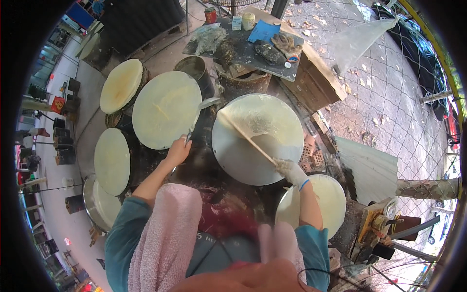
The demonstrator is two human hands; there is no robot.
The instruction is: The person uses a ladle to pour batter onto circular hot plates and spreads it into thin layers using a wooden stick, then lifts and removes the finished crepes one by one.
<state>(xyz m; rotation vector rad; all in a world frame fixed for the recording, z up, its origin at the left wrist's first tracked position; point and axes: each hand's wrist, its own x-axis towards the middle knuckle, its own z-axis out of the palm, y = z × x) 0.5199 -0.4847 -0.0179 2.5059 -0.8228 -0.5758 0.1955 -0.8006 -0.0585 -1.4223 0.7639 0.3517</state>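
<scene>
My left hand [179, 152] is closed round the handle of a metal ladle [209, 102]. The ladle's bowl hangs between two round griddles. In a pale work glove, my right hand [291, 171] grips a long wooden spreading stick [249, 140], whose far end lies on the right griddle [234, 160]. Pale batter [265, 111] coats the far part of that griddle, while its near part shows bare grey metal. A thin pale crepe [163, 109] covers the middle griddle, just beyond my left hand. Below my right forearm, another pale-coated griddle [331, 202] is partly hidden.
More coated rounds stand at left: a browned one [122, 83] and a pale one [113, 161]. A bucket [192, 65] sits behind. The dark table [224, 51] bears work gloves [287, 46] and a blue packet [264, 31]. A cardboard box [314, 80] and wire fence [384, 97] border the right.
</scene>
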